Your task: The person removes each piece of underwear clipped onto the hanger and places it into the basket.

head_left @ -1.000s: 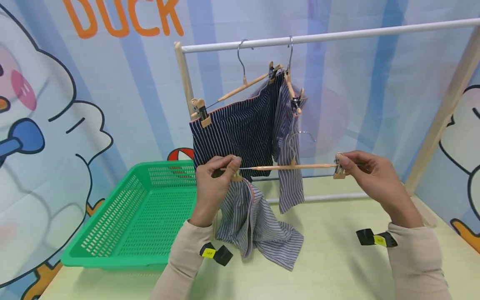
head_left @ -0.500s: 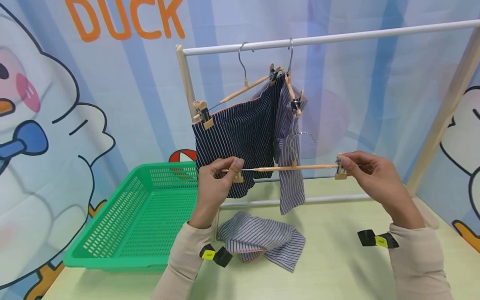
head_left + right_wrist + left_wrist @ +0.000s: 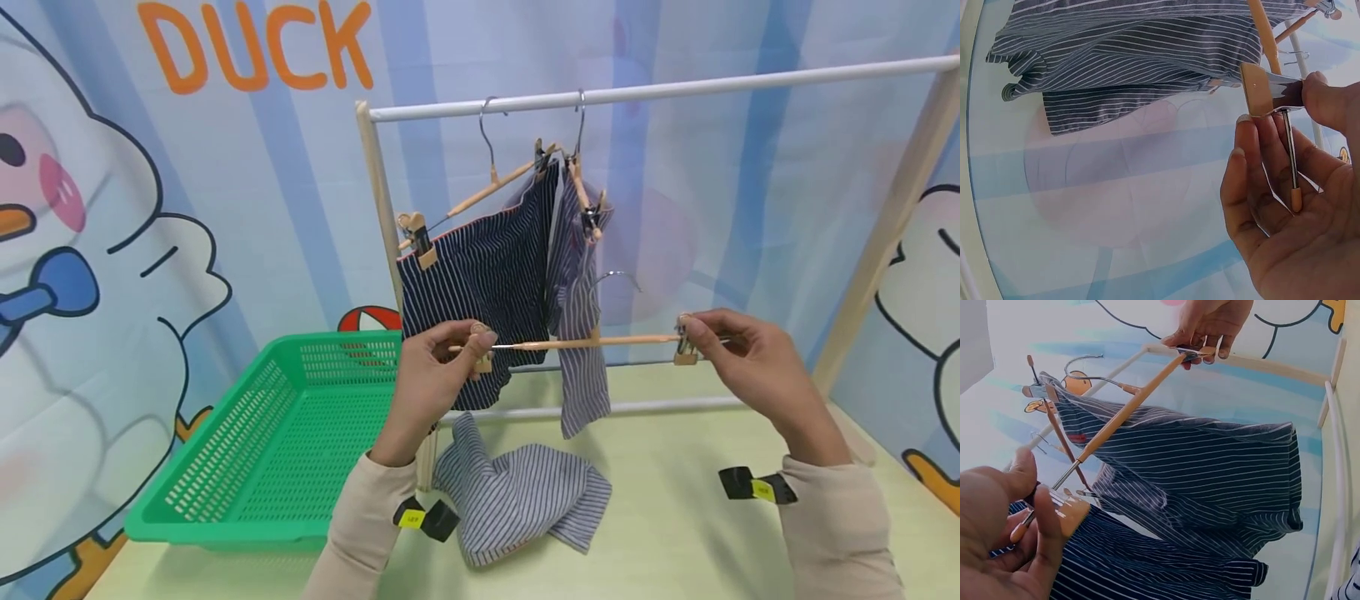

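Note:
A wooden clip hanger (image 3: 555, 343) is held level between both hands, in front of the rack. My left hand (image 3: 438, 379) pinches the clip at its left end between thumb and fingers. At the other end my right hand (image 3: 757, 367) pinches the right clip (image 3: 1260, 90), whose wooden pad shows in the right wrist view. No cloth hangs from either clip. Below, a grey striped garment (image 3: 525, 496) lies crumpled on the table.
Dark striped shorts (image 3: 487, 292) and a lighter striped garment (image 3: 585, 367) hang on hangers from the white rail (image 3: 675, 90). A green basket (image 3: 225, 537) stands at the left, beside the rack's wooden post (image 3: 378, 175).
The grey striped garment, earlier hanging below the left hand, has dropped onto the table and settled in a new crumpled shape. The hands keep hold of the hanger; the view has tilted slightly up.

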Demonstrator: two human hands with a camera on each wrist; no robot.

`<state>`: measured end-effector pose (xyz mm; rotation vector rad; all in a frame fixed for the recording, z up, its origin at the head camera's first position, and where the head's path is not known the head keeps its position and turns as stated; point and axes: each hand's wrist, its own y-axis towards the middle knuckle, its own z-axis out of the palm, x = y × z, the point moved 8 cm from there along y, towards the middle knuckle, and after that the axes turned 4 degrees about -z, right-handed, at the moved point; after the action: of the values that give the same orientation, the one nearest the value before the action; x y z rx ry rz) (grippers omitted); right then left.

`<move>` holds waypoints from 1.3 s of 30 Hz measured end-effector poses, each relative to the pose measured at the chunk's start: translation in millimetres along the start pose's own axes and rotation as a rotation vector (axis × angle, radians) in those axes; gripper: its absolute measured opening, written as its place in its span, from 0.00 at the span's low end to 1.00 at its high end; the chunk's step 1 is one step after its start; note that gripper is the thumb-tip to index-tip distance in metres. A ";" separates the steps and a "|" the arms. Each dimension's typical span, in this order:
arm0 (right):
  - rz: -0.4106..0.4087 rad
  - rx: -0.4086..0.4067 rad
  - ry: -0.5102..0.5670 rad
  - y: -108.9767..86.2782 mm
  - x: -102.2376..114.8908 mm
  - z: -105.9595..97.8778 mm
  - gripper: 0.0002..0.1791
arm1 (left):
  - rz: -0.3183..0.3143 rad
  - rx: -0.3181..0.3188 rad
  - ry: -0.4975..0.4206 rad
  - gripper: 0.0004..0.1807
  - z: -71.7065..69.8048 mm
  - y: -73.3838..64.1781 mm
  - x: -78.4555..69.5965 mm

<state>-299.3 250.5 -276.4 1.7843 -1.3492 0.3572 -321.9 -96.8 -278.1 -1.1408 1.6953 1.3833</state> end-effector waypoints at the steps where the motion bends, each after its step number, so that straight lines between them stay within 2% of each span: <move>1: -0.003 -0.004 -0.009 0.4 -0.3 -0.5 0.23 | 0.002 0.003 0.005 0.16 0.1 -0.5 -0.9; 4: -0.017 -0.030 -0.059 1.3 1.0 -1.7 0.23 | 0.006 0.011 0.011 0.15 1.0 -2.8 -4.8; 7: -0.089 -0.077 -0.100 2.7 9.5 -2.0 0.21 | 0.004 0.005 0.014 0.15 2.5 -5.6 -8.6; 14: -0.345 -0.246 -0.086 0.4 38.9 -1.8 0.16 | 0.020 -0.061 0.015 0.14 2.8 -10.7 -15.1; 16: -0.442 -0.298 -0.094 -1.6 48.5 -2.4 0.16 | 0.020 -0.077 0.017 0.14 2.9 -11.2 -15.6; 19: -0.584 -0.349 -0.101 -6.0 62.6 0.1 0.18 | 0.012 -0.089 0.016 0.14 3.5 -11.6 -15.4; 22: -0.711 -0.375 -0.110 -9.8 75.4 6.7 0.14 | 0.007 -0.093 0.003 0.15 4.2 -12.4 -16.4; 26: -0.825 -0.401 -0.140 -14.6 89.2 17.5 0.25 | -0.012 -0.096 -0.014 0.15 5.8 -13.9 -16.7; 33: -0.928 -0.371 -0.226 -19.2 104.6 35.4 0.22 | -0.034 -0.101 -0.023 0.16 11.5 -17.6 -18.1; 36: -0.925 -0.364 -0.266 -19.6 106.4 40.7 0.21 | -0.035 -0.101 -0.024 0.15 14.7 -19.9 -20.0; 39: -0.900 -0.370 -0.299 -19.2 105.8 43.8 0.14 | -0.034 -0.104 -0.022 0.15 17.2 -20.9 -21.1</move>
<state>-253.4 149.8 -241.3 1.9517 -0.6094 -0.6238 -294.9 -76.7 -271.5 -1.2016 1.5974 1.4724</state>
